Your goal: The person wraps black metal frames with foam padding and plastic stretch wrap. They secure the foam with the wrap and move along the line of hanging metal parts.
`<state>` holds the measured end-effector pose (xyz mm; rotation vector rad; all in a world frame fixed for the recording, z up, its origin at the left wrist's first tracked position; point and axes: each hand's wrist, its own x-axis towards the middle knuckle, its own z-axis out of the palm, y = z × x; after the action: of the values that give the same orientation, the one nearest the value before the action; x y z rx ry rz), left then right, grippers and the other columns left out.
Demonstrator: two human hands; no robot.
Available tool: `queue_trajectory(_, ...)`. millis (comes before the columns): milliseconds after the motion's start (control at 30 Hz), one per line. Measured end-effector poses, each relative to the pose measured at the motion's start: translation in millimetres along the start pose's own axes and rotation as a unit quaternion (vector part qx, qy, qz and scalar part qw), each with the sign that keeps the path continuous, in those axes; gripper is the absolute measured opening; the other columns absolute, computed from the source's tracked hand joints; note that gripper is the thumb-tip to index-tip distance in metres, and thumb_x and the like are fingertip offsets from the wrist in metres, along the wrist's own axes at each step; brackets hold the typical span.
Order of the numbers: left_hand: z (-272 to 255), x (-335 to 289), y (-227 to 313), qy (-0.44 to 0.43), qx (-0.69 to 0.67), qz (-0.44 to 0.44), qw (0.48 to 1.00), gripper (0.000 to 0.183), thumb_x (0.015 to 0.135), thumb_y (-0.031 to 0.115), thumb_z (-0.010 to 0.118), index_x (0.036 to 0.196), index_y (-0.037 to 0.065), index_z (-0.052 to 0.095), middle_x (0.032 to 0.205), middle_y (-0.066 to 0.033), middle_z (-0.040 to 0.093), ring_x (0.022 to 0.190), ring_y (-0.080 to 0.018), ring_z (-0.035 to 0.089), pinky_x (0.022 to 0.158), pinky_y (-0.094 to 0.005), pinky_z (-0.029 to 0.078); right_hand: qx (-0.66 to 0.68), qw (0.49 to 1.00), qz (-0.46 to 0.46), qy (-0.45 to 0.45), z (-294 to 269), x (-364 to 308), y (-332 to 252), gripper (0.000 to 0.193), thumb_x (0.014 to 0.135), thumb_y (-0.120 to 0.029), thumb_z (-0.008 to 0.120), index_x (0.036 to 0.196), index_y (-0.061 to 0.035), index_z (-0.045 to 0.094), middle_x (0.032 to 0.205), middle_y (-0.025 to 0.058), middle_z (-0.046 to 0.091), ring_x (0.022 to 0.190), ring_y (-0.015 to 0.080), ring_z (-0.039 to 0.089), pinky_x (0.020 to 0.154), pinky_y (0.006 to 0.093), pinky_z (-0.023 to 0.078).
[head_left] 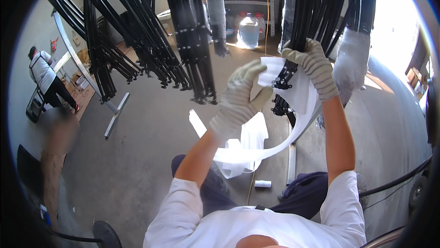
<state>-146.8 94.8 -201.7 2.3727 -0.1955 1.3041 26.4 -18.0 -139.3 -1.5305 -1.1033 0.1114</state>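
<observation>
A bundle of long black strips (308,19) hangs in front of me at the right, with small black fittings (283,83) at its lower ends. My right hand (313,67), in a striped white work glove, is closed round this bundle above the fittings. A white sheet of thin packing foam (300,93) lies behind the strip ends, and its long tail curves down to the floor. My left hand (240,96), gloved alike and slightly blurred, has thumb and fingers apart. Its fingertips are beside the foam's left edge; whether they touch it, I cannot tell.
More black strip bundles (190,51) hang at the left. A bundle wrapped in clear film (352,60) hangs at the right. Below lie loose white foam (253,131) and a small white roll (262,184). A large water bottle (248,32) stands behind; a person (46,76) is far left.
</observation>
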Motion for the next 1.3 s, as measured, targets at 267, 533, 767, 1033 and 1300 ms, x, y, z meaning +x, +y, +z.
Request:
queue_trajectory(267, 41.7, 53.7, -31.4, 0.063, -0.281, -0.038, 0.957, 0.052, 0.079, 0.025, 0.055, 0.122, 0.005, 0.035, 0.115, -0.0118, 0.046, 0.102, -0.0163, 0.047, 0.088, -0.0262, 0.035, -0.095, 0.995, 0.011, -0.030, -8.9, 5.1, -11.5, 0.033, 0.062, -0.026, 0.073, 0.083, -0.0031, 0.062, 0.071, 0.0027, 0.060, 0.062, 0.0091, 0.052, 0.061, 0.0246, 0.044)
queue_trajectory(533, 14.5, 66.8, -46.9, -0.272, -0.482, -0.165, 0.816, 0.062, 0.070, 0.024, 0.065, 0.122, 0.006, 0.038, 0.114, -0.0078, 0.049, 0.108, -0.0157, 0.043, 0.093, -0.0269, 0.033, -0.230, 0.968, 0.087, -0.059, -10.8, 20.5, -11.1, 0.018, 0.072, -0.009, 0.058, 0.085, 0.0036, 0.054, 0.076, 0.0092, 0.056, 0.069, 0.0169, 0.055, 0.067, 0.0280, 0.047)
queue_trajectory(767, 47.2, 70.4, -65.0, -0.182, -0.398, -0.167, 0.884, 0.032, 0.074, 0.010, 0.062, 0.103, 0.000, 0.054, 0.092, -0.0051, 0.059, 0.079, -0.0100, 0.056, 0.075, -0.0207, 0.046, -0.078, 0.996, 0.033, -0.005, -18.0, 26.9, 26.6, 0.034, 0.059, -0.032, 0.073, 0.085, -0.0120, 0.063, 0.075, 0.0026, 0.061, 0.070, 0.0147, 0.056, 0.070, 0.0293, 0.044)
queue_trajectory(1033, 51.9, 77.7, -64.6, -0.100, -0.624, -0.179, 0.754, 0.020, 0.078, 0.002, 0.051, 0.096, -0.006, 0.054, 0.088, -0.0106, 0.059, 0.079, -0.0130, 0.058, 0.070, -0.0211, 0.049, -0.383, 0.921, -0.036, 0.056, -10.0, -48.5, -37.1, 0.037, 0.072, -0.017, 0.059, 0.107, -0.0082, 0.051, 0.099, 0.0061, 0.058, 0.093, 0.0173, 0.055, 0.084, 0.0268, 0.041)
queue_trajectory(1300, 45.6, 77.3, -43.6, -0.035, -0.493, -0.156, 0.855, 0.023, 0.068, 0.011, 0.069, 0.087, 0.001, 0.061, 0.082, -0.0069, 0.062, 0.075, -0.0104, 0.058, 0.069, -0.0194, 0.048, -0.471, 0.864, -0.041, 0.172, 2.4, -59.7, -30.5, 0.027, 0.076, -0.021, 0.054, 0.101, -0.0100, 0.054, 0.087, 0.0065, 0.060, 0.083, 0.0240, 0.057, 0.077, 0.0293, 0.044)
